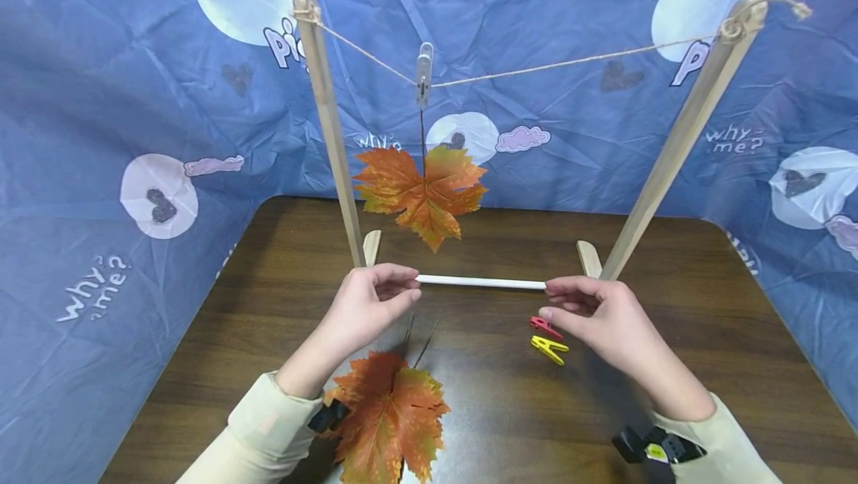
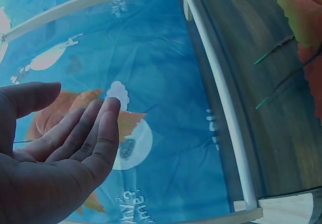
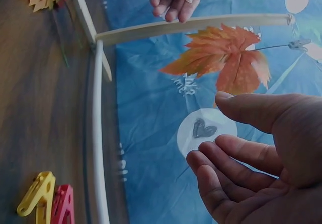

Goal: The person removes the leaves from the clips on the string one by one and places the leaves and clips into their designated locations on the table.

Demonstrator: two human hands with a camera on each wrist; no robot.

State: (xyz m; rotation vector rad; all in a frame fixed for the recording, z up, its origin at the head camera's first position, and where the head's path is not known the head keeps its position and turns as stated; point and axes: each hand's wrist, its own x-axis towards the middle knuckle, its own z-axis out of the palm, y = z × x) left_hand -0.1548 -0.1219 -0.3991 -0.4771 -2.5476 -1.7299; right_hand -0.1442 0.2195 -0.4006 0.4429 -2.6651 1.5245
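My left hand [image 1: 365, 305] hovers near the left post, thumb apart from loosely bent fingers, holding nothing. Opposite it, my right hand [image 1: 606, 316] is held the same way near the right post, also free of any object. Between them in the head view runs a white crossbar [image 1: 482, 283]; both wrist views show it apart from the hands, joining the posts. An orange maple leaf [image 1: 424, 190] hangs by its stem from a clear clothespin [image 1: 424, 74] on the twine [image 1: 556, 65]. More maple leaves [image 1: 395, 417] lie beside my left forearm. Near my right hand are a red clothespin [image 1: 546, 328] and a yellow clothespin [image 1: 550, 350].
A wooden left post [image 1: 328, 126] and a right post [image 1: 684, 141] stand on the brown table [image 1: 496, 409], each with a wooden foot. Twine is knotted round both tops and sags at the clothespin. A blue printed cloth [image 1: 570, 141] hangs behind.
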